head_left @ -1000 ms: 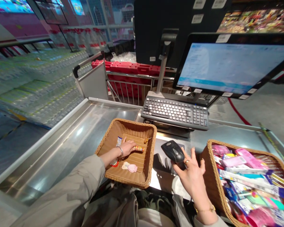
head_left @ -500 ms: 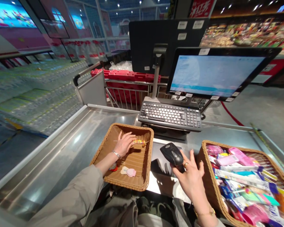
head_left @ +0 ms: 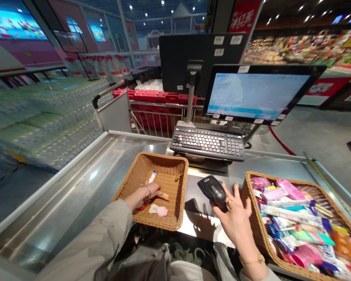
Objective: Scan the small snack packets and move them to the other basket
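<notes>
My left hand [head_left: 153, 190] is down inside the left wicker basket [head_left: 144, 224], fingers curled around one end of a small striped packet [head_left: 165, 195]. Near it in that basket lie a white-and-blue packet [head_left: 153, 176], a pale pink-and-cream item [head_left: 158, 210], a red item [head_left: 140, 205] and a small golden piece [head_left: 178, 177]. A black barcode scanner [head_left: 212, 189] is between the thumb and index finger of my right hand [head_left: 235, 212], above the counter; the other fingers are spread. The scanner's underside is hidden.
On the right stands a second wicker basket [head_left: 253, 218] full of colourful packaged goods. A keyboard [head_left: 207, 141] and a lit monitor [head_left: 256, 95] are behind the metal counter [head_left: 84, 171]. Beyond the counter are a cart [head_left: 114, 109] and stacked bottle packs [head_left: 46, 117].
My left hand has moved toward me in the basket and its fingers have curled onto the striped packet. The white-and-blue packet now shows. My right hand keeps its pose with the scanner.
</notes>
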A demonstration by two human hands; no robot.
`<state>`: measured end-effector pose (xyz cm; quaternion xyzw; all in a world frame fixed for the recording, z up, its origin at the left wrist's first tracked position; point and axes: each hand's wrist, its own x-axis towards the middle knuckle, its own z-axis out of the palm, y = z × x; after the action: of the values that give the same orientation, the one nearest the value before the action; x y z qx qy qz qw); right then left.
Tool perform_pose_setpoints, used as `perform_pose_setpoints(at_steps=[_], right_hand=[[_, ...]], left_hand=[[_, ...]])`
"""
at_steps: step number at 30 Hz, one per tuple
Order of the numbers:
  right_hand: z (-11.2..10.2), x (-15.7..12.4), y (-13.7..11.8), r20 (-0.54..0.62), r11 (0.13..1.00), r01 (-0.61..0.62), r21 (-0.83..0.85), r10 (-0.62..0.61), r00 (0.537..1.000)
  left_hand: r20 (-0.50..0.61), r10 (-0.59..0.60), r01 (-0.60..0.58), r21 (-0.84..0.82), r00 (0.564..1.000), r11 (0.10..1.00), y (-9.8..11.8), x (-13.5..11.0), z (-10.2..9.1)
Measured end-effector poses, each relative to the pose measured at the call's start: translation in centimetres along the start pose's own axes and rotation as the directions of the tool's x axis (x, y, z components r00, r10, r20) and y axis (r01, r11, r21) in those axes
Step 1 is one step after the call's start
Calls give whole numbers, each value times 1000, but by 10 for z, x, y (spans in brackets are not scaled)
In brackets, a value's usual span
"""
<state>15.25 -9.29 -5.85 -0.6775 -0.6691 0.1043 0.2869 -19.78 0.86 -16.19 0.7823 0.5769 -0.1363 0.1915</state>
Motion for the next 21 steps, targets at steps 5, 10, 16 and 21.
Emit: perform_pose_setpoints(at_steps=[5,10,16,21], right_hand=[[0,-5,5,-3,1000,-18,-5,18,1000],[1,-9,10,-26,1000,-21,-19,20,999],[-1,-12,12,-36,999,-36,-31,34,999],[-5,-13,14,-44,997,-37,-62,34,998]], left_hand=[[-103,17,-13,34,995,999,-7,7,13],[-159,195,-180,104,968,978,-17,7,17],[-143,295,-275,145,945,951,-21,12,25],[-162,287,-266,138,944,954,-21,12,27]])
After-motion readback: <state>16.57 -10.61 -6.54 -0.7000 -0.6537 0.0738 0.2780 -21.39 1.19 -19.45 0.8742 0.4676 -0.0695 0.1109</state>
